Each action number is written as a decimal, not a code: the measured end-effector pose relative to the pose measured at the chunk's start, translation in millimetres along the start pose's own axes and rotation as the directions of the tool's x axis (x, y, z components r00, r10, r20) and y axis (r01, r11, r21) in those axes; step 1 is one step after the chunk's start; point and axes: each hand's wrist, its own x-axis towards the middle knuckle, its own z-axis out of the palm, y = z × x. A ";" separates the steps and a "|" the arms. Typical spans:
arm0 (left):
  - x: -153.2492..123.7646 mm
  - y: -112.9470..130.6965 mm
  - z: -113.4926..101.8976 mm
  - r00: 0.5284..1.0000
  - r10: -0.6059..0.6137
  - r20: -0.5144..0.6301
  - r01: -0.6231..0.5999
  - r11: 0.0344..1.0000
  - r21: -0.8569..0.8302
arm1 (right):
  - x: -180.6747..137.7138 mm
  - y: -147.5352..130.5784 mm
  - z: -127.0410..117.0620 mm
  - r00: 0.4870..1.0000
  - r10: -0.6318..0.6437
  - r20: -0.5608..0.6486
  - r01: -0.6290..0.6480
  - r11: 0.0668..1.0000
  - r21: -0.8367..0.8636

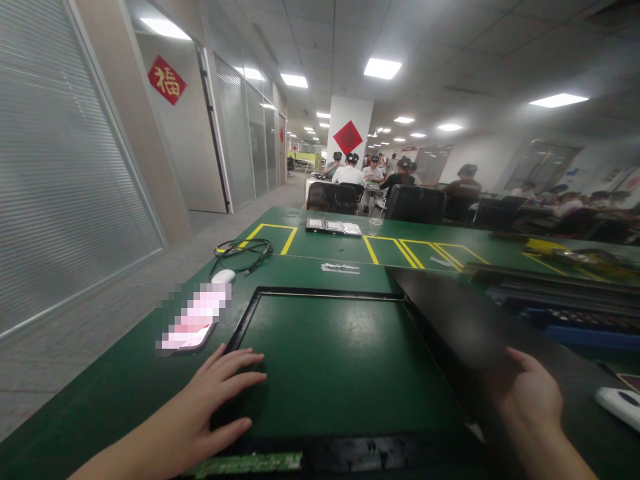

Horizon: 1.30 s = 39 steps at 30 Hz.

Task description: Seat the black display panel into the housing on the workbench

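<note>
Covering part of the black frame (pixel 320 291) at left: left hand (pixel 220 393), fingers apart. Frame lies on green counter (pixel 340 360). Right hand (pixel 534 397) against tilted black panel (pixel 450 327), right of frame; fingers blurred, cannot tell whether clamped on it.

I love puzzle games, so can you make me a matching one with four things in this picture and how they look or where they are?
Things:
1. black frame
2. black cable
3. circuit board
4. left hand

Places, colours and states:
A. fingers spread apart
B. green, near the bottom edge of the picture
C. lying in loose loops
D. bare tabletop shows through its middle

Right pairs: 1-D, 2-C, 3-B, 4-A
</note>
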 end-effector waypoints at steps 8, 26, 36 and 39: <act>3.1 4.5 -12.6 0.993 0.005 0.122 -0.001 1.000 -0.030 | 7.6 3.7 0.8 0.999 0.036 -0.014 -0.036 0.999 0.026; 4.1 1.9 -18.5 0.978 -0.016 0.207 0.022 0.999 -0.026 | 40.7 24.9 -1.1 0.996 0.075 0.043 -0.071 0.994 -0.084; 3.5 8.5 -24.3 0.962 0.063 0.265 -0.047 0.997 -0.065 | 51.6 28.8 -5.1 0.995 0.046 0.087 -0.036 0.992 -0.122; 1.5 9.2 -21.6 0.951 0.087 0.296 -0.069 0.995 -0.070 | 55.1 30.2 -7.5 0.993 0.035 0.110 -0.019 0.989 -0.147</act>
